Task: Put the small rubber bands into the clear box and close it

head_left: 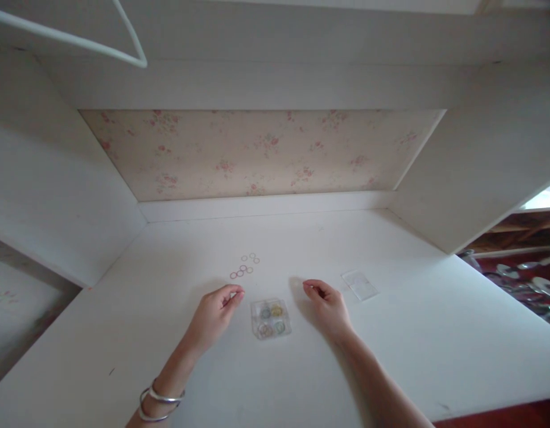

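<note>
My left hand (216, 315) is closed in a pinch, thumb and forefinger together, just left of a clear divided box (272, 321). Whatever it may hold is too small to make out. To the right of the box, my right hand (329, 306) is also closed, its fingertips pressed together and any content hidden. Inside the box, coloured rings lie sorted by compartment: grey-blue rings (266, 311), yellow rings (277, 310), reddish-brown rings (265, 330) and green rings (280, 327). Several loose thin reddish rings (233, 275) lie flat beyond my left hand.
A clear flat lid (360, 285) lies on the white tabletop (239, 380), right of my right hand. Side panels and a floral back wall (266, 154) enclose the surface. A white cable (78, 40) hangs at upper left. Shiny objects (519, 279) stand beyond the right edge.
</note>
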A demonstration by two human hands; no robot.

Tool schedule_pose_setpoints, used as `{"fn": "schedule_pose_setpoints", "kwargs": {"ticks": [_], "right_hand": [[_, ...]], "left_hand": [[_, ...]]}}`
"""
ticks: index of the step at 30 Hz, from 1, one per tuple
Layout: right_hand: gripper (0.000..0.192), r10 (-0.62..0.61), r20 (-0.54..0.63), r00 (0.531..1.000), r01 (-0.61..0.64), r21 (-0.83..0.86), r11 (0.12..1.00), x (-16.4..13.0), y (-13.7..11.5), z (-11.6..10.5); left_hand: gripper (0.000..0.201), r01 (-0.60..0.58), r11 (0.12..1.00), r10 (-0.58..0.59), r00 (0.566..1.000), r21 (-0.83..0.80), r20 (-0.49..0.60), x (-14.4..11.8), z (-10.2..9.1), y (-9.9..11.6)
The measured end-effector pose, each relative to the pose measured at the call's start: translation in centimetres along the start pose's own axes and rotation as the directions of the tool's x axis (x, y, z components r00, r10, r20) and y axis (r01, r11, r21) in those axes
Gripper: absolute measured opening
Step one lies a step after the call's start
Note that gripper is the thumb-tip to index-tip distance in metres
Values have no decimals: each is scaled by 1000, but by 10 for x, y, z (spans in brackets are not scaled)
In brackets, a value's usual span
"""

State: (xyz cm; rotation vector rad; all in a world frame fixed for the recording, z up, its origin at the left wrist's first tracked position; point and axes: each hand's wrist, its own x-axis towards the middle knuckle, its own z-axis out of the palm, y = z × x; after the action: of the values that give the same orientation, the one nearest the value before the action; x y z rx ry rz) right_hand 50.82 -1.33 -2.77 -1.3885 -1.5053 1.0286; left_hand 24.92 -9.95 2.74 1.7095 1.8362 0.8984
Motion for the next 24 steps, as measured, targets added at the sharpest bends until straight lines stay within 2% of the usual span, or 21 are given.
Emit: {"fn": "schedule_pose_setpoints", "kwargs": {"ticks": [2, 5, 8, 10, 12, 17, 19, 21, 24], "right_hand": [[41, -9, 4, 1000, 9, -4, 1000, 0, 1, 0], [40, -21, 15, 1000, 21, -23, 1000, 0, 0, 1], [38, -54, 29, 998, 55, -68, 996, -2, 0, 4], [35, -77, 56, 995, 82, -100, 992, -5, -1, 7], [34, -75, 91, 993, 86, -122, 989, -5, -2, 10], [31, -67, 193, 979, 105, -191, 976, 13, -15, 25], [32, -116, 248, 962, 185, -278, 943, 28, -25, 34], [34, -170, 328, 929, 302, -411, 860, 47, -37, 46], [33, -170, 390, 905, 356, -476, 804, 78, -53, 70]], "left_hand": [[35, 8, 1000, -7, 1000, -29, 18, -6, -5, -10], [40, -72, 996, 79, 987, -56, 139, -17, -6, -15], [66, -170, 985, 166, 960, -1, 225, -25, -1, -13], [83, -196, 978, 176, 957, 68, 233, -26, 5, -12], [89, -206, 971, 175, 958, 120, 227, -26, 10, -11], [84, -237, 952, 196, 958, 193, 209, -24, 16, -10], [81, -250, 947, 208, 956, 203, 206, -23, 16, -9], [74, -262, 942, 219, 954, 210, 206, -22, 15, -7], [63, -273, 938, 229, 951, 214, 210, -21, 15, -5]]}}
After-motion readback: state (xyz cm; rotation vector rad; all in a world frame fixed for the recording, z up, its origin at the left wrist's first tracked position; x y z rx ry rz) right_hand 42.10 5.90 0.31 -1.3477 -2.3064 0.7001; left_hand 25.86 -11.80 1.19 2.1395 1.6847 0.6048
